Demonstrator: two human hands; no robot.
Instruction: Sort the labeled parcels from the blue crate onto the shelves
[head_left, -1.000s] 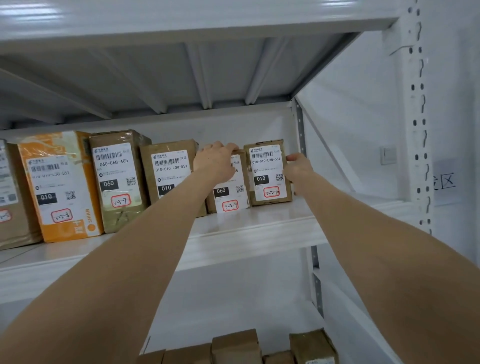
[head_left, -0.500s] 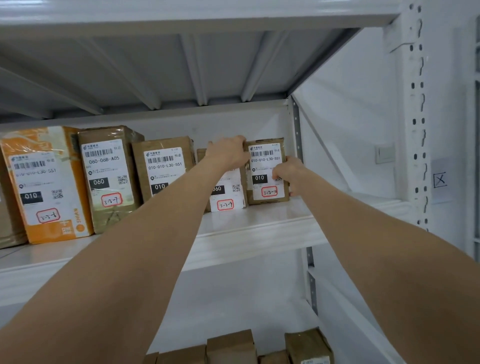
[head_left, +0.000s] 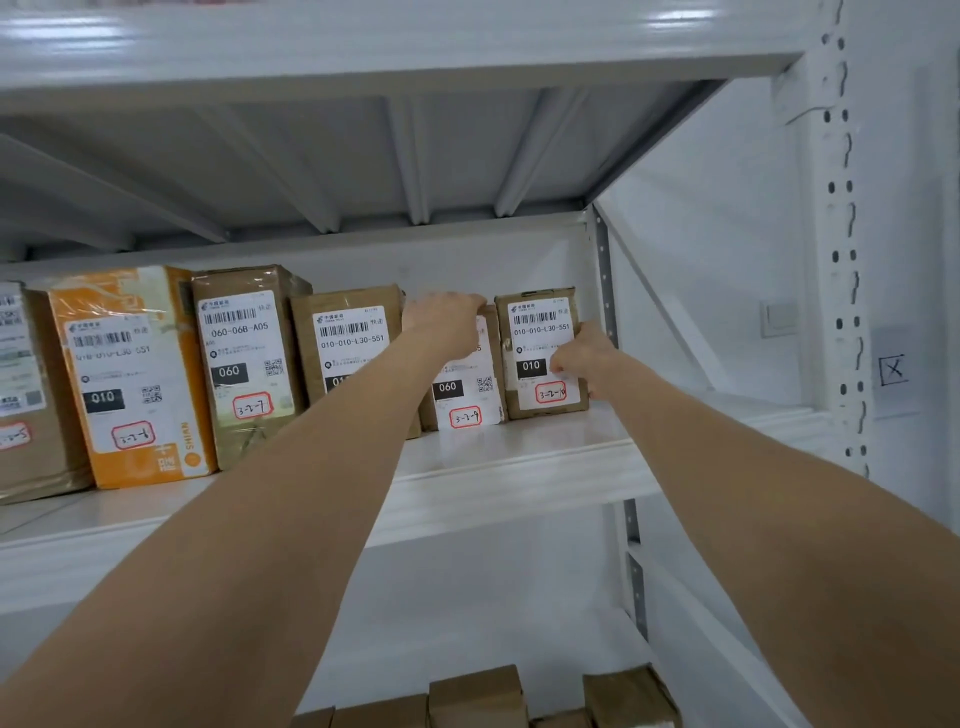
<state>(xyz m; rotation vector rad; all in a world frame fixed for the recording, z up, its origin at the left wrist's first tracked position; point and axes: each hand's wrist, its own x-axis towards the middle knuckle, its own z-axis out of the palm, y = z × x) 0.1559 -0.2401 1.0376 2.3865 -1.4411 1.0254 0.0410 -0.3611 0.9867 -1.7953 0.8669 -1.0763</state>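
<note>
Six stand in a row on the white shelf (head_left: 519, 467), labels out: a brown parcel (head_left: 26, 415) cut by the frame's left edge, an orange parcel (head_left: 130, 374), the 3-2-7 parcel (head_left: 244, 358), a 010 parcel (head_left: 348, 338) partly behind the left forearm, the 3-2-9 parcel (head_left: 467, 400), and the end parcel (head_left: 540, 332) marked 010. The ribbed underside of the next level hangs above. The white wall (head_left: 701, 234) behind carries a switch (head_left: 777, 318), and a holed post (head_left: 841, 260) stands front right with a paper tag (head_left: 893, 370) beside it. More brown boxes (head_left: 475, 691) peek in on the level below.

The left hand (head_left: 447, 317) is up on the 3-2-9 parcel, fingers curled over its top edge and gripping it. The right hand (head_left: 582, 358) has the end parcel, thumb pressed to the front label and fingers wrapped round its right side.

The two gripped parcels stand upright and close together, hard to say whether they touch. The end parcel sits just beside the rear strut (head_left: 602, 280). Bare board runs in front of the row, and off to the right towards the post.
</note>
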